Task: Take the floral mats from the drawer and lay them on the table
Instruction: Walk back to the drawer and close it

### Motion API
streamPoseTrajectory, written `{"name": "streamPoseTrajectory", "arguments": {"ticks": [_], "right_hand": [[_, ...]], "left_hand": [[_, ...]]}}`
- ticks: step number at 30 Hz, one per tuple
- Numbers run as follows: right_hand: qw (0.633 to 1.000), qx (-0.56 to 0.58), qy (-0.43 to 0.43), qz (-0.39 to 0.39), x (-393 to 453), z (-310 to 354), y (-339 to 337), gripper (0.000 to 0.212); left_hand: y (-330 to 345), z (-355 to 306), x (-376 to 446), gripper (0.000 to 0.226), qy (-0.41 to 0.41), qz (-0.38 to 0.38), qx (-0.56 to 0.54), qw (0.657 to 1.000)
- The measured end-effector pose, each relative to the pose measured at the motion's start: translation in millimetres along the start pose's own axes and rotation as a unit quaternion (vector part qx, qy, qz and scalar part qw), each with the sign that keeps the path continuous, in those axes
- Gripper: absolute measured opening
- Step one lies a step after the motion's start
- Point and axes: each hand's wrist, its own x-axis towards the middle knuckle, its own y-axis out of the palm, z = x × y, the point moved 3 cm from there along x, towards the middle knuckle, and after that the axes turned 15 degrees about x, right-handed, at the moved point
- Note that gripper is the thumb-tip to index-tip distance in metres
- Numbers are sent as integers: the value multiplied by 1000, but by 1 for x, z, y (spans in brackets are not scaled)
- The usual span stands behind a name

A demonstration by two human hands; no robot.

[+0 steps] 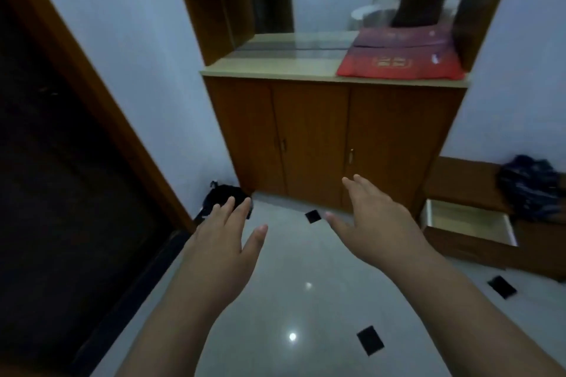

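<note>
Floor (306,300) glossy tile, wooden cabinet (321,138) far | drawer (468,220) open right | left hand (223,245), right hand (376,217) fingers spread, empty

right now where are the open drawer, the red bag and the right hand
open drawer (465,219): head view, on its pale inner floor
red bag (398,66): head view, on its red front face
right hand (378,217): head view, on the back of the hand

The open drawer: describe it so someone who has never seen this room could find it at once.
Start at the tall wooden cabinet with closed doors against the back wall. To its right stands a lower wooden unit with a dark bundle of cloth on top. The open drawer juts from that unit near the floor, the only front pulled out, showing a pale interior.
</note>
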Motion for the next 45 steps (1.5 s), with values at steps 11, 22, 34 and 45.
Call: {"name": "streamPoseTrajectory", "arguments": {"ticks": [11, 22, 34, 45], "right_hand": [[943, -16, 254, -214, -29, -83, -66, 79], [869, -4, 401, -288, -61, -237, -113, 80], [908, -52, 344, -234, 52, -419, -219, 79], [933, -62, 317, -162, 183, -566, -244, 76]], "left_hand": [[0, -148, 136, 67, 304, -2, 45, 952], [39, -347, 161, 67, 461, 33, 69, 884], [88, -521, 244, 66, 379, 39, 45, 924], [162, -656, 354, 64, 342, 74, 24, 936]]}}
